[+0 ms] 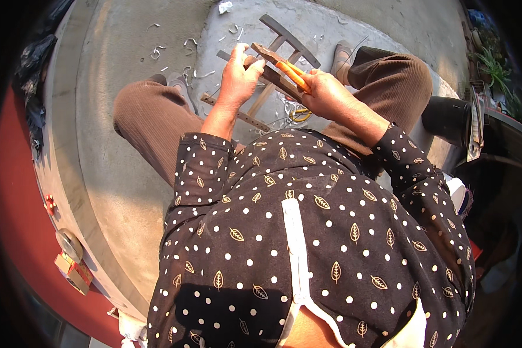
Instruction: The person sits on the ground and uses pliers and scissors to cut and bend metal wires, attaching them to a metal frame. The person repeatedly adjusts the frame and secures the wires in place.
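Between my knees stands a small dark wooden frame [293, 42], like that of a folding stool, with a row of holes along its near rail. My left hand [236, 78] is closed around the frame's upper bar, its thumb and forefinger at the bar's left part. A pair of pliers [288, 71] with orange handles is in my right hand [329, 97], fingers wrapped round the handles. The rusty jaws point up and left, close to my left fingertips. Whether the jaws grip anything is too small to tell.
Curled white scraps [156, 53] lie about on the concrete floor. Beneath the frame are a yellow-handled tool [300, 115] and some thin wires. A black bucket [446, 120] stands at the right, green plants [494, 72] beyond it. Black plastic sheeting [33, 87] hangs at the left.
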Demonstrator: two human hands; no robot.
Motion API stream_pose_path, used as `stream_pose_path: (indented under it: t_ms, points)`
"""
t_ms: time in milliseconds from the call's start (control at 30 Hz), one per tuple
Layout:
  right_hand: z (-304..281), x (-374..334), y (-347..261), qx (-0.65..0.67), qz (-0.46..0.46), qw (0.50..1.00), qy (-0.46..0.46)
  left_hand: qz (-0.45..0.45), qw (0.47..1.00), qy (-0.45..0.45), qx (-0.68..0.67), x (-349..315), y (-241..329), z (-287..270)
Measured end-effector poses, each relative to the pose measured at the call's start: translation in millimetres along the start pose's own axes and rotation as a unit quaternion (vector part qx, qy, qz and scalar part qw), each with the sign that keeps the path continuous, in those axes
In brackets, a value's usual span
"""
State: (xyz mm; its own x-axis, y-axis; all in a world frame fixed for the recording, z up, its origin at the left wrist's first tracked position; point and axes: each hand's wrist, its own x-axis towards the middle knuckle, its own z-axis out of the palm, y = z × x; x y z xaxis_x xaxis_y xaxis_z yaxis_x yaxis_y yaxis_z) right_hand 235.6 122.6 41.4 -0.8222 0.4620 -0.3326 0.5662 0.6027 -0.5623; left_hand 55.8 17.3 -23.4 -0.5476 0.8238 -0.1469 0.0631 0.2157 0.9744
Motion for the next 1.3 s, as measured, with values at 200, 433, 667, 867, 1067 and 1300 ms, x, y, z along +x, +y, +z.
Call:
stream_pose_path:
  t_ms: [200, 433, 667, 867, 1067, 1300]
  points:
    - [-13.3, -2.1, -2.8, 0.233, 0.075, 0.961, -0.127, -0.015, 1.0, 0.014, -0.003, 0.3, -5.0, -4.7]
    - [-11.9, -5.2, 3.8, 0.499, 0.13, 0.828, -0.22, -0.028, 0.999, 0.002, 0.022, -2.6, 16.8, -10.1]
    - [4.2, -7.3, 2.8, 0.615, 0.145, 0.753, -0.183, -0.012, 1.0, 0.002, -0.001, 2.6, 6.2, -10.7]
    - [13.2, -1.7, 23.5, 0.324, 0.037, 0.941, -0.093, -0.026, 0.999, 0.01, 0.027, -1.9, 9.2, -6.8]
    - [9.2, -1.8, 19.5, 0.495, 0.1, 0.848, -0.163, -0.023, 0.999, -0.011, -0.038, 0.5, 2.1, -6.6]
    - [-13.8, -5.4, 26.3, 0.431, 0.098, 0.88, -0.175, -0.026, 1.0, -0.001, 0.005, -2.8, 6.5, -7.3]
